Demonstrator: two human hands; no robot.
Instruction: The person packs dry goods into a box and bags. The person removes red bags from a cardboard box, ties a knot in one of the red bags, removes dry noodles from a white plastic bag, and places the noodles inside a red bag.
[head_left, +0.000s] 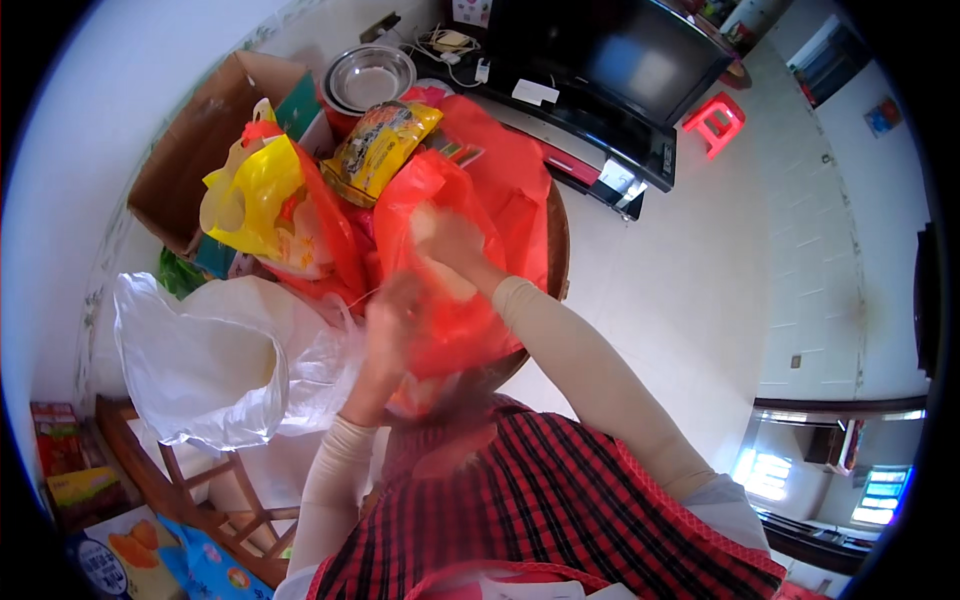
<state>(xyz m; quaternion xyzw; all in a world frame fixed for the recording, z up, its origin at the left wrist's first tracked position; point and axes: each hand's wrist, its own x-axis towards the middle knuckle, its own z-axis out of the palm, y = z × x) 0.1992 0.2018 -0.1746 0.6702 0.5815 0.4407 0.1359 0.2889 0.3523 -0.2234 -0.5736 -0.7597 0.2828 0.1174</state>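
My right hand (450, 236) is over the mouth of a red plastic bag (487, 300), with something pale and blurred at its fingers. Close to the bag's near left side is my left hand (394, 311), blurred by motion, so its grip does not show. Beyond the hands lies a yellow food packet (382, 150). A yellow plastic bag (262, 199) and a large white plastic bag (202, 360) stand to the left. The bags cover much of a round wooden table (558, 247).
An open cardboard box (195, 142) and metal bowls (369, 79) are at the back left. A television (607, 52) stands on a black cabinet beyond the table. A red plastic stool (715, 124) is on the floor. A wooden chair (247, 495) is at the lower left.
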